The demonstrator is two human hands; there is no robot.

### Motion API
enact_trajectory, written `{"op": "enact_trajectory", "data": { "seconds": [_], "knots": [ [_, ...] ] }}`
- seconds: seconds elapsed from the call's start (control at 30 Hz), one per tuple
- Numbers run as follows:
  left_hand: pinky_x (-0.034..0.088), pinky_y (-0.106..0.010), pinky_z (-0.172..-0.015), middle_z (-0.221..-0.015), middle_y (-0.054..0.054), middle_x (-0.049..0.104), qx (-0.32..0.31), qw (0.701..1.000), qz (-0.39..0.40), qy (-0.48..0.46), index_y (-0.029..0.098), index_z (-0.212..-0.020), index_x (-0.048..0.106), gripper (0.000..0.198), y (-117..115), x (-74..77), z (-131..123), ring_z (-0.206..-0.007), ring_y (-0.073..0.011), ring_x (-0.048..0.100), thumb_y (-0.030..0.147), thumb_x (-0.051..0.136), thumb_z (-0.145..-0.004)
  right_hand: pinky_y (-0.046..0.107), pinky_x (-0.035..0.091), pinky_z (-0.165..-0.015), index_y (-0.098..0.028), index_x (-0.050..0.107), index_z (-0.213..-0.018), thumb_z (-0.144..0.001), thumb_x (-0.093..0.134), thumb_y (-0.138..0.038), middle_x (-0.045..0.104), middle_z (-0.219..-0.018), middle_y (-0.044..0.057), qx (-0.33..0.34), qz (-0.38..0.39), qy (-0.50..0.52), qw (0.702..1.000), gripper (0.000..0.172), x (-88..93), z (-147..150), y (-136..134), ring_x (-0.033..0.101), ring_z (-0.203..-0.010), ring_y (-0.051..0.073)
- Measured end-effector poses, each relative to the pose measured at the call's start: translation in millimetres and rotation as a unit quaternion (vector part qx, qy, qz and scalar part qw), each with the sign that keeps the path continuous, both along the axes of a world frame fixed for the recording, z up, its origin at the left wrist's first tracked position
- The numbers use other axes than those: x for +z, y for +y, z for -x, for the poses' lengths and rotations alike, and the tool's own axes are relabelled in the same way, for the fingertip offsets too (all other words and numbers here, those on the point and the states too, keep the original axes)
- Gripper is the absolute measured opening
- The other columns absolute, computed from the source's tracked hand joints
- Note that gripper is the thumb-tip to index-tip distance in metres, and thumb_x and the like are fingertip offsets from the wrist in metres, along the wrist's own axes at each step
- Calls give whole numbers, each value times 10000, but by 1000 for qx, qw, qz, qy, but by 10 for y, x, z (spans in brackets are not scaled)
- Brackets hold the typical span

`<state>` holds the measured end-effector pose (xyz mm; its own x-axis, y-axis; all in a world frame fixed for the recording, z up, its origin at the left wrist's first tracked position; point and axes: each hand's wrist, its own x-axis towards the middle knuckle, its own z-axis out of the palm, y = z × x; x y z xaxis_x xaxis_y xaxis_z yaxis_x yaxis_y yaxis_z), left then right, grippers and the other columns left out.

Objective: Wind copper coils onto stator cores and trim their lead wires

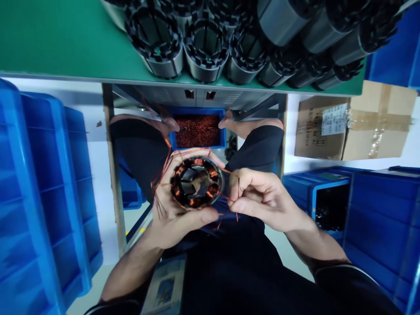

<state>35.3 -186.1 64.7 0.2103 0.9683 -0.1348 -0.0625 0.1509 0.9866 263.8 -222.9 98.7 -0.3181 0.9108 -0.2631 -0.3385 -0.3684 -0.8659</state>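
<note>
My left hand [173,210] is wrapped round a round motor stator [196,182] with copper windings, held over my lap with its open end facing me. Loose copper wire ends [160,183] trail from its left side. My right hand [259,194] sits just right of the stator, fingers pinched on thin copper wire strands [229,205] that lead off the windings. Both hands are closed.
A green bench top [65,48] carries several black and grey stator cores [203,48]. Between my knees on the floor stands a blue bin of copper wire scrap [197,130]. Stacked blue crates [39,197] flank both sides, with a cardboard box [354,122] at right.
</note>
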Motion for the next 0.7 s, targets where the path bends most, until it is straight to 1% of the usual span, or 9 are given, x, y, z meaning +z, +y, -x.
{"op": "enact_trajectory", "data": {
  "seconds": [0.07,0.17,0.27,0.33,0.4,0.47,0.6,0.63,0.7],
  "knots": [
    [678,-555,-1111,-1266,-104,792,-19,992,63,-105,310,-1409,797,762,-16,-34,-40,-1234,-365,802,794,964,-845,288,629,-843,-221,798,-1055,-1018,946,-260,785,-1051,39,-3,-24,-27,999,157,39,16,58,729,-912,152],
    [714,-404,-903,-1195,-92,784,-31,954,171,-246,281,-1351,779,649,10,-56,-111,-1067,-280,810,712,959,-901,275,635,-755,-225,726,-1115,-1129,809,-265,826,-1025,40,21,12,4,1000,93,61,62,82,770,-846,149],
    [637,-260,-634,-1072,-29,730,-35,899,265,-348,280,-1264,751,605,30,4,-183,-805,-155,717,659,1005,-866,263,652,-706,-226,686,-1129,-1135,798,-242,856,-999,33,31,20,15,999,113,37,114,16,806,-781,147],
    [553,-191,-542,-1024,20,684,-36,882,271,-383,298,-1232,712,558,23,60,-224,-686,-84,601,538,1038,-847,265,677,-739,-215,711,-1133,-1114,816,-194,865,-1028,37,33,-4,-5,999,108,17,132,-41,831,-810,149],
    [522,-174,-530,-979,46,643,-32,887,256,-383,306,-1191,675,501,13,93,-249,-644,-63,530,412,1023,-847,268,689,-794,-210,744,-1143,-1102,815,-143,865,-1037,33,34,-39,-33,998,106,10,126,-78,843,-848,149],
    [554,-212,-571,-947,45,623,-33,896,247,-367,308,-1184,663,485,10,84,-251,-652,-83,529,386,999,-843,285,690,-867,-221,760,-1153,-1099,811,-123,862,-1038,27,32,-64,-69,995,123,19,100,-85,843,-895,152],
    [646,-340,-735,-1006,4,667,-22,933,205,-294,315,-1232,694,629,8,-38,-208,-761,-159,624,509,1041,-745,368,681,-1025,-241,765,-1130,-1084,844,-172,863,-1202,69,21,-95,-136,986,115,67,28,-35,838,-1123,212],
    [664,-373,-793,-1036,-7,684,-14,943,195,-269,314,-1217,705,639,3,-75,-193,-815,-184,661,554,1046,-733,373,679,-1034,-241,765,-1124,-1082,849,-179,860,-1227,75,18,-98,-142,985,112,83,10,-19,836,-1152,220],
    [679,-429,-890,-1068,-21,710,-5,956,186,-225,306,-1178,718,617,-12,-143,-160,-913,-228,716,613,1039,-750,345,673,-1002,-237,764,-1137,-1091,836,-170,862,-1192,65,22,-91,-143,985,108,113,-23,15,843,-1110,204]
  ]
}}
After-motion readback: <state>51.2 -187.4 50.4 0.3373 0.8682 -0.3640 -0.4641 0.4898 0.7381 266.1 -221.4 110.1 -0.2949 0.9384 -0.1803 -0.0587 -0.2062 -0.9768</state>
